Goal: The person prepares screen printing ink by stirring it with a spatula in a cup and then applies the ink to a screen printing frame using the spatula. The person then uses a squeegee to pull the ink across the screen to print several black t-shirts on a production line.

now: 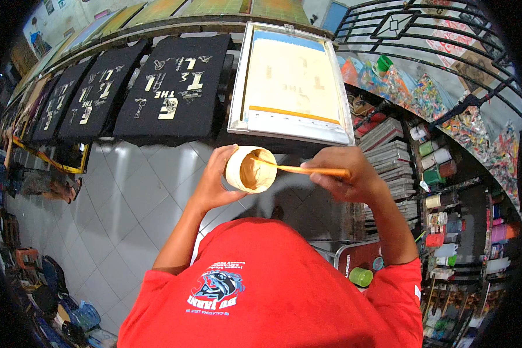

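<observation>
My left hand (pixel 213 184) is closed around a cream tub (pixel 235 173) with light tan paste (pixel 250 174) inside. My right hand (pixel 352 162) grips an orange stick (pixel 296 170), whose thin end reaches into the tub. Just beyond my hands is a framed printing screen (pixel 293 78) with a pale yellow surface and an orange strip along its near edge. To its left lie black T-shirts (pixel 203 116) with cream printed designs on a row of boards.
Stacked flat frames (pixel 383 156) and shelves of tubs (pixel 438 217) line the right, below black metal bars (pixel 383 26). A red tray (pixel 348 255) with a green container sits by my right elbow. Another person's leg (pixel 61 188) shows at far left on the tiled floor (pixel 116 214).
</observation>
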Demonstrator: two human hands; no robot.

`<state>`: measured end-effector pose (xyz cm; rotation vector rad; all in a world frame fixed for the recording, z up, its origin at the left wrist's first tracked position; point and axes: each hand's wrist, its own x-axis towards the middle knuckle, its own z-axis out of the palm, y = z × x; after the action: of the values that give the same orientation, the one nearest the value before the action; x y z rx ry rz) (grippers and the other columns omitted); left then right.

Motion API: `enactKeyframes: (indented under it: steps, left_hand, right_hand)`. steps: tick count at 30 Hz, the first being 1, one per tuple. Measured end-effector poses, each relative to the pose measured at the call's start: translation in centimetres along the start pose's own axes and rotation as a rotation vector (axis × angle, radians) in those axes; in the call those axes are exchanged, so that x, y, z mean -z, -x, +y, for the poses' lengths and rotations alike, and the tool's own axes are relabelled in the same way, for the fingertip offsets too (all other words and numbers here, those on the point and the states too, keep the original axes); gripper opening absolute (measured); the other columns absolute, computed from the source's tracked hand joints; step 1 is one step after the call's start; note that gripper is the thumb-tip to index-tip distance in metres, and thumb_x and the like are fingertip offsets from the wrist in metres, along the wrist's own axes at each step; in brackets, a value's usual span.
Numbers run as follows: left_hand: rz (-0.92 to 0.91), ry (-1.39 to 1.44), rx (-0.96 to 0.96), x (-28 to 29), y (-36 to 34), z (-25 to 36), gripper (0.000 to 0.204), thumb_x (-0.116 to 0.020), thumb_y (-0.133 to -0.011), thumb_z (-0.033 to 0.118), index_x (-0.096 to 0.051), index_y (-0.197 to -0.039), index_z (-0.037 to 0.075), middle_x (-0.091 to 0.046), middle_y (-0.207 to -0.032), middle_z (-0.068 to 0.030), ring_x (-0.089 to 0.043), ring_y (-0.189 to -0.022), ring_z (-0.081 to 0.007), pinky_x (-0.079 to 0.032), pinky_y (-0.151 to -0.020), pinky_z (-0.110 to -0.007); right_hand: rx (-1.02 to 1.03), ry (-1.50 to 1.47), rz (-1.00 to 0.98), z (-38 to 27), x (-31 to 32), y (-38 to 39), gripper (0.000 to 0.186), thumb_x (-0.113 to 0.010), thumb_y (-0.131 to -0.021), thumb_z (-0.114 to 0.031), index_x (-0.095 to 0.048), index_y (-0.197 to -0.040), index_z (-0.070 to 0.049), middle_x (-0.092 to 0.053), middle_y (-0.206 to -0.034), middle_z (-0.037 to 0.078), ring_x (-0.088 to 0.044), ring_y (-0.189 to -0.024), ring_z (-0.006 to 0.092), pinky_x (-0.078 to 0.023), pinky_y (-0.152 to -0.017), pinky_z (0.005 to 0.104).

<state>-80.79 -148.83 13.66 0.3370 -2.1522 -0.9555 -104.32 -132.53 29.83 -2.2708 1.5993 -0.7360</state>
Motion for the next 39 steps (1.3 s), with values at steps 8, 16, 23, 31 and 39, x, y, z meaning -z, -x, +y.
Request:
enactKeyframes:
  steps: [8, 16, 23, 31, 39]
  left_hand:
    - [0.004, -0.133, -0.034, -0.7, -1.4, -1.2, 0.090, -0.088, -0.057, 0.016, -0.043, -0.134, 0.003, -0.045, -0.133, -0.0208, -0.049, -0.122, -0.0368, -0.046, -0.099, -0.041]
    - [0.030, -0.155, -0.032, -3.7, -7.1, -3.7, 0.091, -0.089, -0.057, 0.018, -0.043, -0.134, 0.001, -0.047, -0.131, -0.0215, -0.048, -0.122, -0.0378, -0.043, -0.101, -0.042]
    - [0.090, -0.035, -0.027, -9.2, -16.9, -6.0, 0.095, -0.092, -0.053, 0.022, -0.043, -0.131, -0.002, -0.049, -0.126, -0.0211, -0.049, -0.119, -0.0374, -0.042, -0.101, -0.042]
    - [0.071, -0.220, 0.023, -13.1, -29.9, -12.3, 0.093, -0.092, -0.054, 0.020, -0.043, -0.130, -0.003, -0.050, -0.124, -0.0194, -0.051, -0.117, -0.0346, -0.044, -0.099, -0.041]
    - [0.165, -0.247, 0.173, -14.8, -39.2, -18.5, 0.084, -0.090, -0.056, 0.018, -0.048, -0.125, -0.004, -0.052, -0.118, -0.0191, -0.054, -0.112, -0.0325, -0.045, -0.097, -0.040]
  right_hand:
    - [-0.624, -0.864, 0.478, 5.3, -4.4, 3.2, 0.020, -0.059, -0.093, -0.016, -0.067, -0.097, 0.002, -0.069, -0.084, 0.010, -0.067, -0.069, 0.0167, -0.055, -0.065, 0.0279]
    - [-0.862, -1.328, 0.897, 11.2, -8.8, 5.2, 0.020, -0.060, -0.094, -0.022, -0.062, -0.099, -0.003, -0.070, -0.083, 0.010, -0.069, -0.068, 0.0177, -0.060, -0.064, 0.0308]
    - [-0.692, -1.629, 1.162, 17.7, -7.7, 3.2, 0.020, -0.057, -0.095, -0.021, -0.060, -0.104, -0.003, -0.069, -0.091, 0.010, -0.068, -0.080, 0.0166, -0.058, -0.075, 0.0321]
    - [-0.683, -1.695, 1.259, 31.2, -2.6, -1.2, 0.017, -0.059, -0.094, -0.020, -0.061, -0.104, -0.006, -0.066, -0.093, 0.005, -0.065, -0.086, 0.0146, -0.055, -0.081, 0.0305]
    - [-0.669, -1.644, 1.284, 43.8, 2.0, -7.5, 0.017, -0.060, -0.094, -0.020, -0.057, -0.103, -0.006, -0.063, -0.092, 0.008, -0.066, -0.086, 0.0191, -0.055, -0.082, 0.0337]
